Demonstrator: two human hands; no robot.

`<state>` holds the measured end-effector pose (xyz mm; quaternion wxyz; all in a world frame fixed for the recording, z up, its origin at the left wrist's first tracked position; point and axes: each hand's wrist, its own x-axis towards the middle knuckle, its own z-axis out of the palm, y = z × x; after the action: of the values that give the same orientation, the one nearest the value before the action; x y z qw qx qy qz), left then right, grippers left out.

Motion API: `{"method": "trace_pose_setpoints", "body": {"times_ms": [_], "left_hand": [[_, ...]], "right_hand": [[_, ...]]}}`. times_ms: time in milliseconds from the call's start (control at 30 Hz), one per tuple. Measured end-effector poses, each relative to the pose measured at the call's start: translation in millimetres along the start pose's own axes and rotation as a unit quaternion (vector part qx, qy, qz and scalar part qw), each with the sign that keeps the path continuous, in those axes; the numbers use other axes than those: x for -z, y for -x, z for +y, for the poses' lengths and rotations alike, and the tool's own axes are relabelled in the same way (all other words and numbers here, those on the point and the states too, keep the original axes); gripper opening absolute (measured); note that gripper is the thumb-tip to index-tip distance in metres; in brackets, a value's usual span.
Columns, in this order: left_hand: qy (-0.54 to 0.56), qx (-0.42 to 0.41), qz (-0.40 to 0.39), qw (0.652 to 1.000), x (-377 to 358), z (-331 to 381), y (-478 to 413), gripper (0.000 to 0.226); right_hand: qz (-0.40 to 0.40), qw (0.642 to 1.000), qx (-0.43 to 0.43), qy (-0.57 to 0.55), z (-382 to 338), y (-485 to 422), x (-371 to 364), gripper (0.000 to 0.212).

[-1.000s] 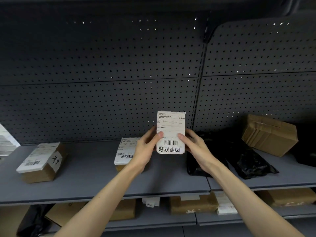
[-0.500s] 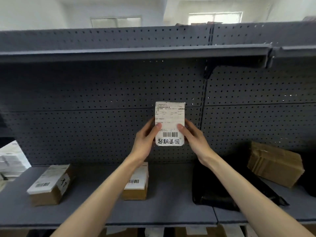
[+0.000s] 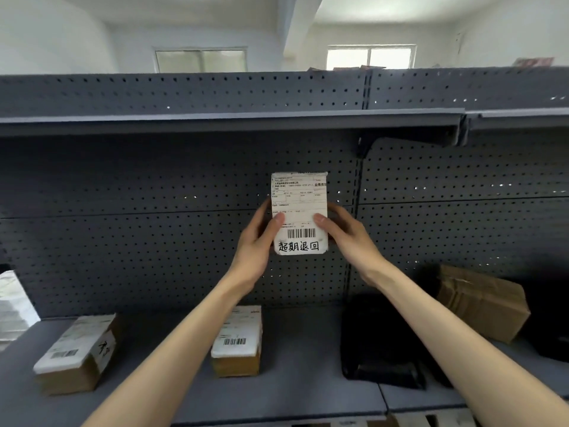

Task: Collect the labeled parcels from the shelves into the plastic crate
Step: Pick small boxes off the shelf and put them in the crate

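Note:
I hold a small parcel (image 3: 299, 204) upright in front of the pegboard, its white shipping label with a barcode and black handwriting facing me. My left hand (image 3: 257, 241) grips its left edge, thumb on the label. On the opposite edge my right hand (image 3: 346, 234) grips it the same way. Two more labeled cardboard parcels lie on the grey shelf (image 3: 295, 380) below: one (image 3: 237, 342) under my left forearm, another (image 3: 77, 352) at the far left. No plastic crate is in view.
A black plastic bag parcel (image 3: 378, 340) lies on the shelf right of centre, a plain brown box (image 3: 480, 306) further right. White packets (image 3: 14, 306) sit at the left edge. An upper shelf (image 3: 234, 123) juts out overhead. More boxes show below the shelf front.
My view has tilted upward, so the top shelf, windows and ceiling appear. Both hands have raised the parcel higher above the shelf, keeping the same hold.

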<state>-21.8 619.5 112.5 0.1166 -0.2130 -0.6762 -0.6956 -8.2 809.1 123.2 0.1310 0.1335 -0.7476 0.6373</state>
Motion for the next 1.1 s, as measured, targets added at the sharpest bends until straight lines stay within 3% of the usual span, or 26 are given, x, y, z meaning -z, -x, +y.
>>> {"method": "trace_pose_setpoints", "body": {"times_ms": [167, 300, 433, 633, 800, 1100], "left_hand": [[0.02, -0.001, -0.062, 0.998, -37.5, -4.5, -8.3, 0.048], [0.05, -0.009, -0.137, 0.989, -83.9, 1.2, -16.0, 0.037], [0.101, -0.013, -0.207, 0.973, -139.6, 10.0, -16.1, 0.04], [0.166, -0.014, -0.333, 0.928, -240.8, 32.6, 6.8, 0.048], [0.222, -0.036, -0.429, 0.875, -315.3, 64.6, 43.7, 0.052], [0.3, -0.029, -0.527, 0.795, -419.2, 114.1, 106.7, 0.052]], "right_hand": [[0.091, 0.991, -0.044, 0.083, -2.9, 20.2, 51.9, 0.05], [0.185, 0.952, -0.085, 0.229, -10.5, 52.0, 109.3, 0.043], [0.222, 0.888, -0.133, 0.38, -29.0, 104.5, 165.2, 0.037], [0.295, 0.739, -0.248, 0.552, -75.5, 211.3, 238.7, 0.038], [0.315, 0.627, -0.356, 0.616, -119.5, 296.1, 267.8, 0.039], [0.362, 0.523, -0.43, 0.641, -168.3, 394.7, 317.7, 0.044]]}}
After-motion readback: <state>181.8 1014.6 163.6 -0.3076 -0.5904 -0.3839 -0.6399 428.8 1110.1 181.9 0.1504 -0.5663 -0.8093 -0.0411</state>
